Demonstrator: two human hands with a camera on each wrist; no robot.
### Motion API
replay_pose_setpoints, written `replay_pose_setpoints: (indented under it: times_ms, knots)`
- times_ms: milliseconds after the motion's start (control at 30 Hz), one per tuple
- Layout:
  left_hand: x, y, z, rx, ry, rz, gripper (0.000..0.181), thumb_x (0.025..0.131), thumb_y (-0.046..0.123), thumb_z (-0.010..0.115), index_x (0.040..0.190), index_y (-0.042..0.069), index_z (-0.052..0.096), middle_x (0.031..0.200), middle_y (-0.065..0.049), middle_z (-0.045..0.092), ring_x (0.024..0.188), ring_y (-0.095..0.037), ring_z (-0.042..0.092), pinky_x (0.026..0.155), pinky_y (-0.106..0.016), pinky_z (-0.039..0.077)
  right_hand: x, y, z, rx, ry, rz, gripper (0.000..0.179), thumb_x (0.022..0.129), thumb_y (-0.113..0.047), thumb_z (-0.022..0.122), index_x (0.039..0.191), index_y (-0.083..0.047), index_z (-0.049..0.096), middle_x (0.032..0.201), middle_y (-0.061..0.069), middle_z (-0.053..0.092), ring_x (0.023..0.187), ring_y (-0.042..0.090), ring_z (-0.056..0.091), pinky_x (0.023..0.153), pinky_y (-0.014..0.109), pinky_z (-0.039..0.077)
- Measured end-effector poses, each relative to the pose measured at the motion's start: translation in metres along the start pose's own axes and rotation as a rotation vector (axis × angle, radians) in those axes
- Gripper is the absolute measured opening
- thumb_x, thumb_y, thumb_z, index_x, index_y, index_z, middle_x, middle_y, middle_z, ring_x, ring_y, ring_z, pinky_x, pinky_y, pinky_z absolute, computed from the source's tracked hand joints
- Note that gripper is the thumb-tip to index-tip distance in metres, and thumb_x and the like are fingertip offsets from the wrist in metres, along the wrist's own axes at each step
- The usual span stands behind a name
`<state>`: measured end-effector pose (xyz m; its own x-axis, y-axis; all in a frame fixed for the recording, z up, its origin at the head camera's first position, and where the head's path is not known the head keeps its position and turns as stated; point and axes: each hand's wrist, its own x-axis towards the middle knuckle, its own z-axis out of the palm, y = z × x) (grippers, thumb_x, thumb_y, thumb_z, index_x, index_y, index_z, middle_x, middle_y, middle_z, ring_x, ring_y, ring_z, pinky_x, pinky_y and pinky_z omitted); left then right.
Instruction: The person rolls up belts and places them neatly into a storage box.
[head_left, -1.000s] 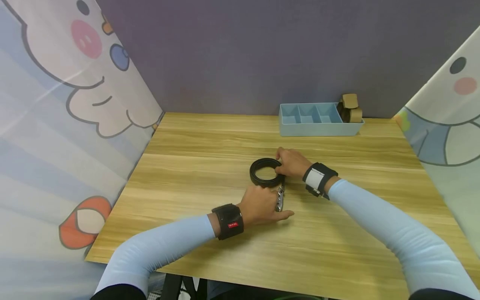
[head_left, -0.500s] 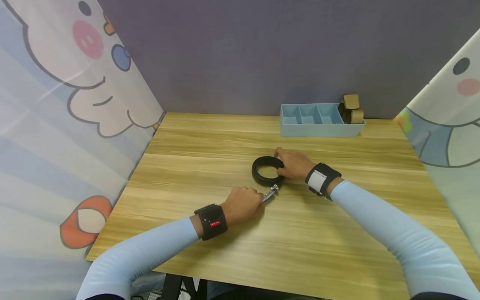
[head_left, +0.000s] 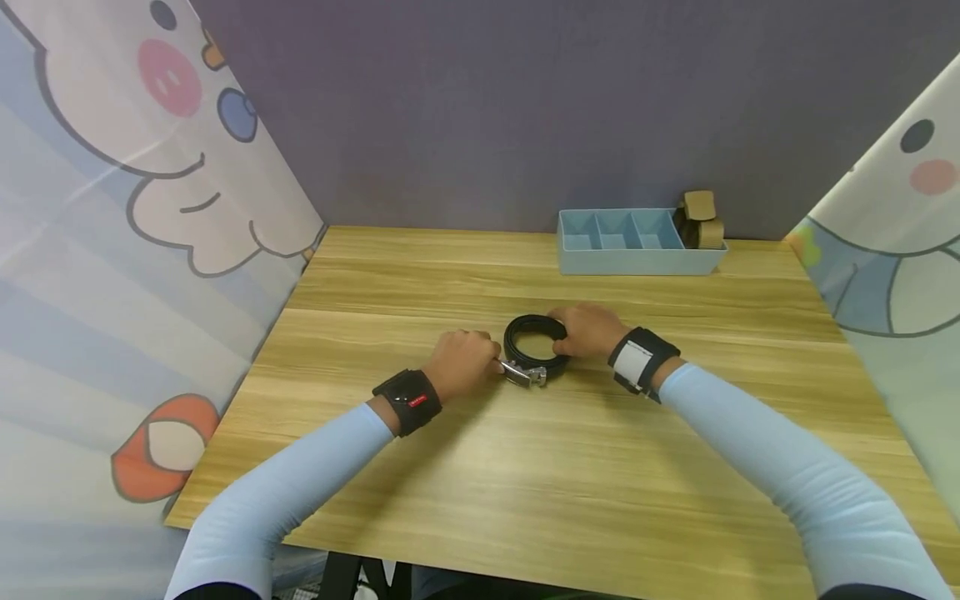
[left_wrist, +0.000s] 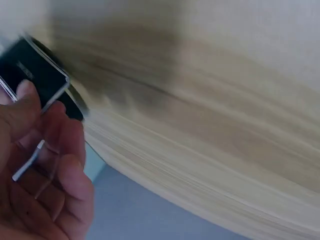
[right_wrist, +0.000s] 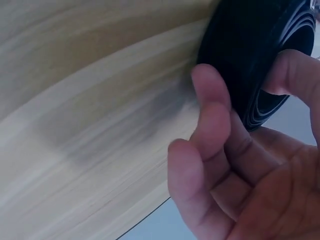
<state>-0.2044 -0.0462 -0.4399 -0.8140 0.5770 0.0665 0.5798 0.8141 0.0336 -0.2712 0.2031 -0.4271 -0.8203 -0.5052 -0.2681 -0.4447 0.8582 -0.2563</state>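
A black belt (head_left: 512, 343) lies rolled into a ring near the middle of the table, its silver buckle (head_left: 523, 374) at the near side. My left hand (head_left: 461, 364) grips the buckle from the left. In the left wrist view the thumb rests on the buckle's dark, metal-edged plate (left_wrist: 42, 70), with fingers curled beneath. On the coil's right side, my right hand (head_left: 588, 330) holds the roll. The right wrist view shows its thumb inside the ring and fingers against the outer face of the coiled belt (right_wrist: 240, 55).
At the back right of the wooden table (head_left: 405, 283) stands a light blue divided box (head_left: 637, 263). Brown rolled pieces (head_left: 701, 218) sit in its rightmost compartment. A grey wall (head_left: 480, 117) rises behind, and printed curtains hang at both sides.
My left hand has moved left and away from me, swinging the buckle from pointing toward me to lying along the coil's near-left side. The right hand stays on the coil.
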Motion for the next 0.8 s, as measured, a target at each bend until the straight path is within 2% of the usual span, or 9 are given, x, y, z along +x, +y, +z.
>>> replay_pose_setpoints:
  times_ms: [167,267,400,533,600,633,733,800]
  knots:
    - [0.008,-0.012,0.007,-0.149,0.004,-0.064,0.027,0.090,0.040,0.080,0.078,0.017,0.074,0.073,0.004,0.070,0.061,-0.008,0.053,0.051,-0.028,0.043,-0.002,-0.003,0.005,0.043,0.007,-0.006,0.061,0.089,-0.029,0.073,0.141,0.000,0.062,0.127,0.019,0.073,0.110,0.035,0.071,0.093,0.049,0.057]
    - [0.010,-0.014,0.012,-0.304,-0.023,-0.111,0.023,0.092,0.030,0.079,0.077,0.014,0.075,0.074,0.004,0.071,0.061,-0.008,0.052,0.053,-0.024,0.041,-0.003,-0.002,0.009,0.107,0.024,0.011,0.051,0.089,-0.027,0.074,0.132,0.000,0.068,0.119,0.017,0.076,0.100,0.030,0.072,0.089,0.047,0.058]
    - [0.010,-0.006,0.013,-0.564,-0.122,-0.245,0.016,0.093,0.012,0.067,0.085,0.011,0.080,0.081,0.000,0.076,0.060,-0.008,0.056,0.054,-0.020,0.042,-0.002,0.000,0.014,0.169,0.047,0.021,0.042,0.088,-0.025,0.074,0.121,0.000,0.074,0.108,0.014,0.078,0.084,0.023,0.068,0.082,0.041,0.058]
    - [0.012,0.007,0.006,-0.770,-0.217,-0.396,0.028,0.098,0.016,0.055,0.091,0.006,0.080,0.082,-0.005,0.078,0.060,-0.013,0.065,0.054,-0.022,0.047,-0.002,0.000,0.016,0.199,0.051,0.034,0.043,0.088,-0.027,0.074,0.121,0.002,0.074,0.102,0.014,0.078,0.077,0.020,0.065,0.076,0.036,0.056]
    - [0.013,0.013,0.001,-0.822,-0.257,-0.438,0.036,0.102,0.026,0.052,0.090,0.004,0.079,0.075,-0.007,0.076,0.056,-0.014,0.063,0.052,-0.024,0.045,-0.002,0.000,0.017,0.217,0.048,0.040,0.041,0.089,-0.027,0.073,0.119,0.002,0.074,0.094,0.013,0.077,0.071,0.019,0.064,0.069,0.033,0.054]
    - [0.014,0.016,-0.001,-0.820,-0.269,-0.443,0.042,0.104,0.031,0.052,0.087,0.003,0.078,0.071,-0.006,0.074,0.054,-0.013,0.059,0.050,-0.023,0.042,-0.002,0.000,0.017,0.223,0.045,0.042,0.040,0.090,-0.027,0.072,0.117,0.002,0.074,0.089,0.011,0.075,0.068,0.018,0.062,0.065,0.032,0.052]
    - [0.015,0.022,-0.004,-0.781,-0.285,-0.446,0.047,0.102,0.041,0.059,0.081,0.003,0.078,0.060,-0.002,0.064,0.048,-0.011,0.048,0.045,-0.023,0.034,-0.003,0.001,0.017,0.244,0.041,0.056,0.034,0.092,-0.027,0.072,0.111,0.001,0.074,0.078,0.007,0.069,0.060,0.017,0.058,0.058,0.028,0.046]
    - [0.016,0.022,-0.003,-0.749,-0.269,-0.451,0.044,0.100,0.042,0.066,0.080,0.005,0.078,0.059,0.001,0.063,0.047,-0.009,0.048,0.044,-0.023,0.033,-0.005,0.000,0.017,0.254,0.041,0.068,0.032,0.093,-0.027,0.072,0.109,0.001,0.074,0.076,0.006,0.067,0.059,0.016,0.058,0.055,0.027,0.045]
